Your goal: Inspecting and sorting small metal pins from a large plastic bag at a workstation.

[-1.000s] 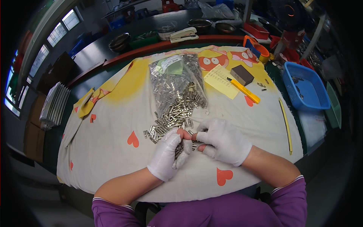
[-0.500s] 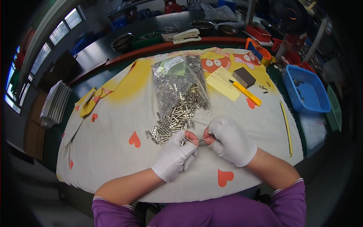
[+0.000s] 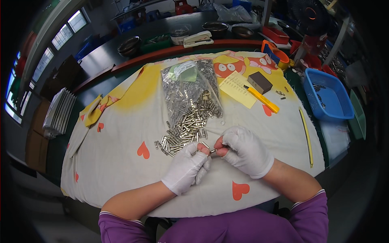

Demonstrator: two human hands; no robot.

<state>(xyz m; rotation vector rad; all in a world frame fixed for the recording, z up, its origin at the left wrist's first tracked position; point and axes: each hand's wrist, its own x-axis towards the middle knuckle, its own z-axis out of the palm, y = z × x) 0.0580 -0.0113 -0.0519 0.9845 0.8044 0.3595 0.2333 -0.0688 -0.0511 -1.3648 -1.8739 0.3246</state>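
A small metal piece (image 3: 213, 151) sits between the person's two gloved hands, just above the cloth (image 3: 121, 170), its ends meeting the bare fingertips of both. The left hand (image 3: 186, 164) is curled, thumb and forefinger pinching the near end; the right hand (image 3: 247, 152) seems to pinch the other end, though which fingers press is too small to tell. A second, tilted piece (image 3: 205, 144) shows just beyond the left fingertips; whether it is held is unclear. A second ago the left palm showed several pieces; now its fingers fold over, hiding whatever is inside, so the handling appears to have narrowed to one piece. Beyond, the loose pile (image 3: 188, 127) and plastic bag (image 3: 174, 97) have stayed put, as have the yellow knife (image 3: 262, 98) and blue basket (image 3: 338, 103).
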